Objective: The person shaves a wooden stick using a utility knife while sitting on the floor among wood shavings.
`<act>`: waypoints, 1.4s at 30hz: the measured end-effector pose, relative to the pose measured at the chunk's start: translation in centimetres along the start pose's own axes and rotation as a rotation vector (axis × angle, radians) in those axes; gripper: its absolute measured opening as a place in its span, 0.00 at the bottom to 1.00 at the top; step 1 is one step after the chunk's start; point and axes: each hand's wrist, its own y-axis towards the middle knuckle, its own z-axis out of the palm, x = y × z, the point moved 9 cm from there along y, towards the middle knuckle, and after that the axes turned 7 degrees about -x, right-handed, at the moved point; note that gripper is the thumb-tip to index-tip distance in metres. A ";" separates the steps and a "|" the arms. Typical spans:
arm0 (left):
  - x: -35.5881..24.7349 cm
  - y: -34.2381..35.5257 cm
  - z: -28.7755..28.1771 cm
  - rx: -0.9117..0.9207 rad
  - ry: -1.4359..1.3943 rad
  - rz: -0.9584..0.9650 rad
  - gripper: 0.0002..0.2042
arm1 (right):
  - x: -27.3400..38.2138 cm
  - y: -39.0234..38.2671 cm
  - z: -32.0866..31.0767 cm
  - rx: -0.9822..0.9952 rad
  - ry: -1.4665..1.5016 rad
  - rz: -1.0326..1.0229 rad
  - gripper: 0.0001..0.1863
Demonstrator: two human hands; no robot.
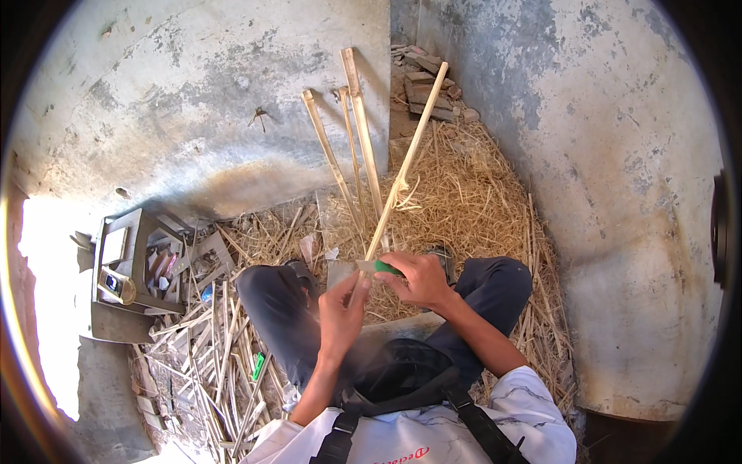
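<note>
A long pale bamboo strip (417, 139) slants up and away from my lap, with curled shavings (406, 195) hanging off its middle. Closed around its near end is my left hand (340, 317). My right hand (421, 280) grips a knife by its green handle (389, 267). The short blade (365, 265) lies across the strip, just beyond my left fingers. The strip's lowest end is hidden by my left hand.
Several bamboo pieces (363, 131) lean against the wall ahead. Shavings (471, 185) heap on the floor beyond my knees. Split sticks (224, 363) and a green object (258, 366) lie at left, near a dark wooden stool-like frame (139, 255). Bricks (429, 93) are stacked at the far corner.
</note>
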 end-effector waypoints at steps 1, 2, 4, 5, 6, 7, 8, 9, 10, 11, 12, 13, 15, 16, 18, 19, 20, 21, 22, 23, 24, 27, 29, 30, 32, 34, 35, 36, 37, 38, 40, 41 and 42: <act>-0.1 -0.1 -0.1 -0.021 0.005 0.017 0.16 | 0.1 0.1 -0.1 -0.001 -0.005 0.002 0.16; -0.2 -0.1 -0.1 -0.039 0.011 0.034 0.16 | 0.2 0.2 -0.2 -0.003 -0.011 0.005 0.16; -0.3 -0.2 -0.2 -0.058 0.012 0.045 0.16 | 0.1 0.2 -0.3 -0.013 -0.025 0.019 0.16; -0.5 -0.3 -0.3 -0.059 0.007 0.039 0.16 | 0.0 0.2 -0.4 -0.022 -0.034 0.029 0.16; -0.6 -0.3 -0.3 -0.061 0.002 0.034 0.16 | -0.1 0.2 -0.5 -0.030 -0.043 0.038 0.16; -0.5 -0.3 -0.3 -0.060 0.012 0.040 0.16 | -0.2 0.2 -0.4 -0.020 -0.047 0.045 0.16; -0.3 -0.2 -0.3 -0.061 0.021 0.046 0.16 | -0.3 0.2 -0.4 -0.009 -0.051 0.050 0.16; -0.2 -0.2 -0.4 -0.061 0.030 0.053 0.16 | -0.3 0.2 -0.4 0.002 -0.055 0.056 0.16; 0.1 -0.2 -0.4 -0.059 0.044 0.049 0.15 | -0.5 0.3 -0.6 -0.016 -0.054 0.071 0.16; 0.4 -0.2 -0.5 -0.057 0.057 0.044 0.15 | -0.7 0.4 -0.9 -0.033 -0.053 0.086 0.17; 0.6 -0.2 -0.5 -0.056 0.071 0.039 0.15 | -0.9 0.5 -1.1 -0.050 -0.053 0.102 0.18; 0.5 -0.3 -0.5 -0.059 0.071 0.038 0.15 | -0.9 0.5 -1.1 -0.044 -0.052 0.099 0.18; 0.2 -0.5 -0.6 -0.063 0.071 0.038 0.14 | -1.1 0.6 -1.1 -0.033 -0.055 0.095 0.18; 0.1 -0.5 -0.7 -0.066 0.067 0.049 0.15 | -1.1 0.6 -1.2 -0.037 -0.064 0.087 0.18; 0.2 -0.7 -0.8 -0.075 0.059 0.071 0.15 | -1.1 0.5 -1.1 -0.044 -0.081 0.071 0.19; 0.3 -0.8 -0.8 -0.060 0.082 0.056 0.15 | -1.4 0.5 -1.1 -0.038 -0.082 0.084 0.19; 0.4 -0.8 -0.9 -0.045 0.104 0.041 0.15 | -1.9 0.6 -1.2 -0.034 -0.083 0.098 0.18; 0.5 -0.9 -1.0 -0.029 0.127 0.026 0.15 | -2.1 0.6 -1.2 -0.029 -0.085 0.112 0.18; 0.4 -1.0 -1.1 -0.033 0.121 0.021 0.15 | -2.1 0.6 -1.2 -0.022 -0.095 0.111 0.18; 0.2 -1.1 -1.2 -0.037 0.115 0.015 0.15 | -1.9 0.7 -1.2 -0.014 -0.103 0.110 0.18; 0.2 -1.1 -1.2 -0.041 0.110 0.009 0.15 | -1.8 0.7 -1.2 -0.006 -0.112 0.109 0.18; -0.2 -1.4 -1.4 -0.063 0.113 0.064 0.15 | -2.1 0.6 -1.3 -0.040 -0.100 0.116 0.18; 0.6 -1.6 -1.3 -0.052 0.117 0.053 0.15 | -2.8 0.7 -1.6 -0.056 -0.103 0.140 0.19; 0.9 -1.8 -1.3 -0.046 0.119 0.048 0.15 | -3.2 0.7 -1.8 -0.064 -0.105 0.152 0.19; 0.8 -2.3 -1.3 -0.012 0.148 0.046 0.16 | -4.2 0.7 -2.3 -0.085 -0.143 0.166 0.19; 0.6 -2.7 -1.3 0.013 0.159 0.036 0.16 | -4.8 0.8 -2.8 -0.103 -0.166 0.186 0.19; 0.5 -2.8 -1.2 0.016 0.158 0.027 0.16 | -4.7 1.0 -3.0 -0.110 -0.166 0.198 0.19; 0.5 -3.0 -1.3 0.019 0.157 0.017 0.16 | -4.6 1.2 -3.2 -0.117 -0.167 0.210 0.19; 0.4 -3.2 -1.3 0.022 0.160 0.019 0.16 | -4.7 1.3 -3.3 -0.103 -0.195 0.224 0.19; 0.3 -3.3 -1.3 0.026 0.161 0.023 0.16 | -4.9 1.4 -3.4 -0.090 -0.226 0.236 0.19; 0.3 -3.5 -1.3 0.024 0.151 0.042 0.17 | -4.9 1.4 -3.6 -0.085 -0.252 0.253 0.19; 0.4 -3.4 -1.3 0.017 0.141 0.059 0.17 | -4.8 1.4 -3.6 -0.093 -0.247 0.257 0.19; 0.4 -3.4 -1.3 0.010 0.131 0.076 0.17 | -4.8 1.4 -3.6 -0.101 -0.241 0.261 0.19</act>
